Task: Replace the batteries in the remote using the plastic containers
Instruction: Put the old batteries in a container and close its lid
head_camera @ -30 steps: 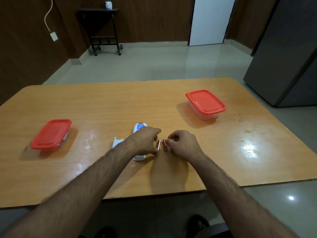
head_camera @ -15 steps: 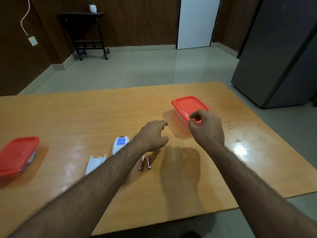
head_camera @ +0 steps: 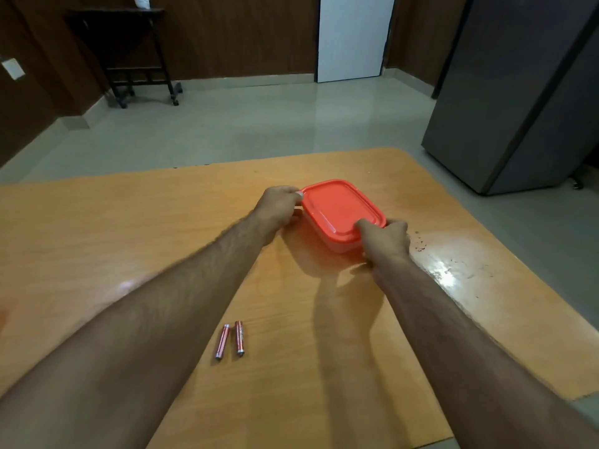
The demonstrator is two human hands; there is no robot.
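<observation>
Red-lidded plastic container (head_camera: 340,212) sits at the table's (head_camera: 97,228) one o'clock, left hand (head_camera: 280,207) and right hand (head_camera: 385,241) pinching its lid edges with curled fingers, two batteries (head_camera: 230,340) lying at six o'clock.

A wooden table (head_camera: 97,241) with a glossy orange-brown top and rounded corners carries everything, and it stands on a pale tiled floor (head_camera: 246,131). A clear plastic container (head_camera: 340,246) closed by a red lid (head_camera: 340,207) sits on the table, and serves here as the landmark. Two slim red batteries (head_camera: 230,340) lie side by side, almost parallel and just apart, on the bare wood well nearer the person than the container and somewhat to its left. To the right of the container the tabletop shows a bright glare patch (head_camera: 447,270) and a scatter of small dark specks (head_camera: 421,241).
</observation>
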